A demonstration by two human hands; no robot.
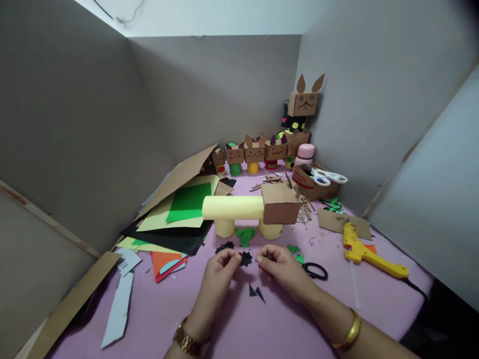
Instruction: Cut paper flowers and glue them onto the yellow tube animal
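Evidently, the left hand (220, 271) pinches a black cutout (246, 259) while the right hand (280, 268) curls opposite, its grip unclear.

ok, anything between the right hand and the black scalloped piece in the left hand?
Nothing visible; just a small gap separates the right hand from the black scalloped piece in the left hand. The dark triangles lie nearer the wearer, off that line.

Blk flower cutout (247, 259), toothed edge, held in L hand (219, 273)
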